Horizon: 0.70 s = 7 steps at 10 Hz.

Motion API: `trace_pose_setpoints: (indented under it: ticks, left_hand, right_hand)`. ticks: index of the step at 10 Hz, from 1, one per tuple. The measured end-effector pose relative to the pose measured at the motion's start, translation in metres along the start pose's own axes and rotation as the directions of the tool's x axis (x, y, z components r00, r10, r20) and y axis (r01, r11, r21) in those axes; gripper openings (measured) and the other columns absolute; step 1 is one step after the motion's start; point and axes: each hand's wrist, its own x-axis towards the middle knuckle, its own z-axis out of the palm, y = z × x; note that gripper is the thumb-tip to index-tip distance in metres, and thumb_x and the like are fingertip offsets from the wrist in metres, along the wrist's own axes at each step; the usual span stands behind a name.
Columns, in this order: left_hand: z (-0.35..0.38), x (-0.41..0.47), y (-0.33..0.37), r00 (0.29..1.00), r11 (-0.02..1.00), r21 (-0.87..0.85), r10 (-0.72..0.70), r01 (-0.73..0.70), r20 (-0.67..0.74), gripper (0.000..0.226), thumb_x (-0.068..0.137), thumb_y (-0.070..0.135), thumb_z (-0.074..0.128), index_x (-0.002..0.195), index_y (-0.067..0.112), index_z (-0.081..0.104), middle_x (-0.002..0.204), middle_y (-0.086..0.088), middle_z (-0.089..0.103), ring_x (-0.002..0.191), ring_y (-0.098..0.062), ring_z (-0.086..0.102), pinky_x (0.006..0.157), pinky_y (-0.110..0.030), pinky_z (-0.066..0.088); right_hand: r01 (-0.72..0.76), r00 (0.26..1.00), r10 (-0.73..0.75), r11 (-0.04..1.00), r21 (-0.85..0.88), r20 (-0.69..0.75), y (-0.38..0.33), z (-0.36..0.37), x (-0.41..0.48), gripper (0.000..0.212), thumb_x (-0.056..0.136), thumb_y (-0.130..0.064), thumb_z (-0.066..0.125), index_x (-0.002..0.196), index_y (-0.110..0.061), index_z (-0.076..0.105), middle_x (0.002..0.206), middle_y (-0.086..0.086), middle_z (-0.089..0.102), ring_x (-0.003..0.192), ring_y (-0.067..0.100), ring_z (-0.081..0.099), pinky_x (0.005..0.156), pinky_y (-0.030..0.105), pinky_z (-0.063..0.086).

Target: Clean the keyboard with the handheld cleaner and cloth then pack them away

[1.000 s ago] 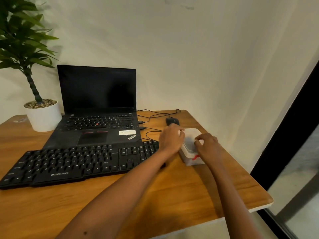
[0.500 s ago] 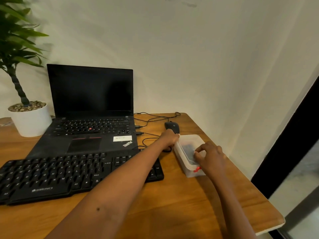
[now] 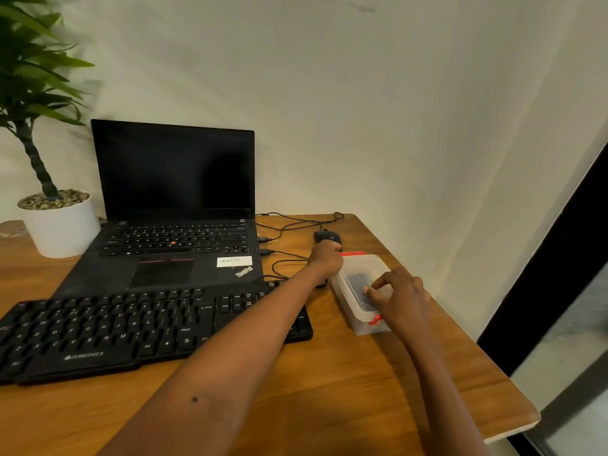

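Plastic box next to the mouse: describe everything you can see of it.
The plastic box is small, rectangular and translucent white, lid on, with a red clip at the near end and another at the far end. It sits flat on the wooden table, right of the keyboard, near the mouse. A dark thing shows through the lid. The left hand grips its far corner; the right hand rests on the lid.

- Table point(image 3: 345, 390): warm brown wood, visible grain, smooth satin sheen, pale raw edge.
- Box point(image 3: 342, 287): frosted, translucent plastic; clips point(image 3: 375, 320) of glossy red plastic.
- Keyboard point(image 3: 115, 327): matt black plastic, white printed legends.
- Laptop point(image 3: 164, 274): matt black casing, dusty and smudged; dark screen with a faint sheen.
- Pot point(image 3: 62, 228): smooth white, topped with rough pebbles.
- Wall point(image 3: 362, 110): matt, off-white paint.
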Motion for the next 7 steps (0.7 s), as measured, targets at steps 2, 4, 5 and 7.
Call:
trace_pose_setpoints:
  ticks: [2,4,5,7]
  left_hand:
    - [0.004,-0.001,-0.002,0.999,0.999,-0.020,0.038,-0.038,-0.007,0.039,0.090,-0.009,0.040,0.122,0.002,0.059,0.129,-0.012,0.055,0.121,-0.025,0.049,0.099,-0.032,0.043]
    - [0.006,-0.006,-0.008,0.993,0.984,0.147,0.105,-0.095,-0.059,0.035,0.095,0.006,0.041,0.120,0.018,0.063,0.129,-0.006,0.056,0.119,-0.025,0.049,0.099,-0.044,0.042]
    - [0.001,-0.025,-0.011,0.988,0.941,0.310,0.150,-0.134,-0.026,0.040,0.100,0.021,0.034,0.139,0.022,0.043,0.138,-0.006,0.047,0.128,-0.026,0.039,0.105,-0.045,0.029]
    - [-0.057,-0.098,-0.030,0.975,0.917,0.350,0.218,-0.191,-0.040,0.039,0.098,0.033,0.040,0.137,0.029,0.045,0.142,0.001,0.043,0.135,-0.023,0.028,0.112,-0.046,0.013]
  right_hand:
    - [0.002,1.000,-0.002,1.000,-0.023,-0.002,0.000,0.001,0.001,0.018,0.083,-0.042,0.063,0.085,-0.025,0.060,0.128,-0.003,0.054,0.115,0.017,0.042,0.098,0.042,0.040]
    - [0.002,1.000,-0.002,0.999,-0.041,0.000,0.000,0.003,0.002,0.020,0.083,-0.042,0.062,0.088,-0.022,0.062,0.128,-0.001,0.055,0.115,0.019,0.043,0.099,0.044,0.039]
    - [0.029,1.000,-0.029,0.996,-0.082,0.002,0.001,-0.002,0.000,0.021,0.083,-0.041,0.062,0.088,-0.021,0.062,0.127,0.001,0.055,0.114,0.021,0.044,0.097,0.042,0.040]
    - [0.038,0.997,-0.028,0.988,-0.149,0.070,-0.013,-0.019,0.002,0.023,0.084,-0.035,0.063,0.095,-0.015,0.066,0.116,0.009,0.060,0.105,0.025,0.050,0.076,0.029,0.033]
